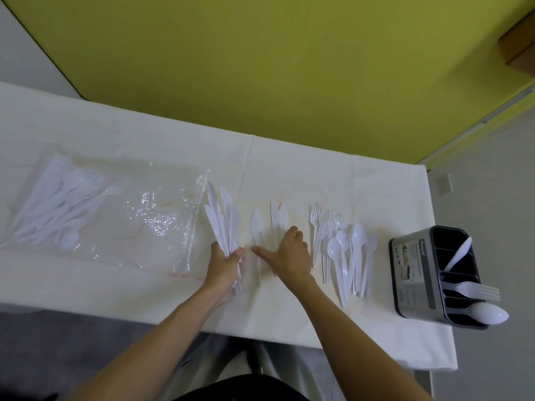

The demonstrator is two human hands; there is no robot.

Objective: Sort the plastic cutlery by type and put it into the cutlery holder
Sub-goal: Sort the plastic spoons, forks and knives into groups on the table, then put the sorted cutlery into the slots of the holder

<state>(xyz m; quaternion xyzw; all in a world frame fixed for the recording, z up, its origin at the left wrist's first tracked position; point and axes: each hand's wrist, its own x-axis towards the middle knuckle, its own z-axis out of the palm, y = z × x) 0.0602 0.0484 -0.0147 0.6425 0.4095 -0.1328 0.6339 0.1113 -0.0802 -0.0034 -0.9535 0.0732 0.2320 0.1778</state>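
My left hand (224, 264) grips a fanned bunch of white plastic knives (223, 218) by their handles, blades pointing away. Just right of it my right hand (286, 253) lies over a few loose knives (256, 224) on the table, fingers curled at their handles and thumb stretched out to the left. Whether it grips them I cannot tell. Further right lie white forks (318, 224) and a pile of white spoons (351, 247). The dark cutlery holder (414, 273) stands at the table's right end with one knife (460, 253), one fork (474, 290) and one spoon (489, 312) in separate slots.
A clear plastic bag (162, 224) lies at the left with more mixed white cutlery (63, 209) inside it. A white cloth (289, 169) covers the table. The table's near edge runs just below my hands, and a yellow wall stands behind.
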